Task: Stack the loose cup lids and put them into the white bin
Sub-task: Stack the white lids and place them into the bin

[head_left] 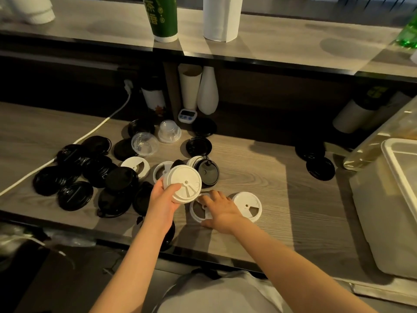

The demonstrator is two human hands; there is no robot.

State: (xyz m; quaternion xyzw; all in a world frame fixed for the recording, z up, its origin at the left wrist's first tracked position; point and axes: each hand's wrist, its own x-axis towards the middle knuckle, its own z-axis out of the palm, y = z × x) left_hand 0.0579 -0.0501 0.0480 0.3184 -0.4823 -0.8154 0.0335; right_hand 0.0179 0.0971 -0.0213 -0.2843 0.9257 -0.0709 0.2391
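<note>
- Head view: left grip [163, 199] clasps one white lid [184, 185], raised over the bench [259, 172] middle.
- Right grip [220, 211]: fingers spread flat on a second white lid [195, 211], front edge.
- Further white lids [247, 206]: four.
- Clear lids [144, 144]: two.
- Black lids [74, 195]: over a dozen, mostly left.
- White bin [394, 199]: one, right edge.
- Green cup [161, 16]: one, on the shelf [282, 41], printed "茶".

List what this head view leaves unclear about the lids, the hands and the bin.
Head view only:
1. white bin: cut off by the right edge; its contents do not show.
2. white lid under the right hand: partly covered; gripped or merely touched, cannot tell.
3. held lids in the left hand: the top lid hides how many are stacked.
4. black lids at left: dark and overlapping; count unclear.
</note>
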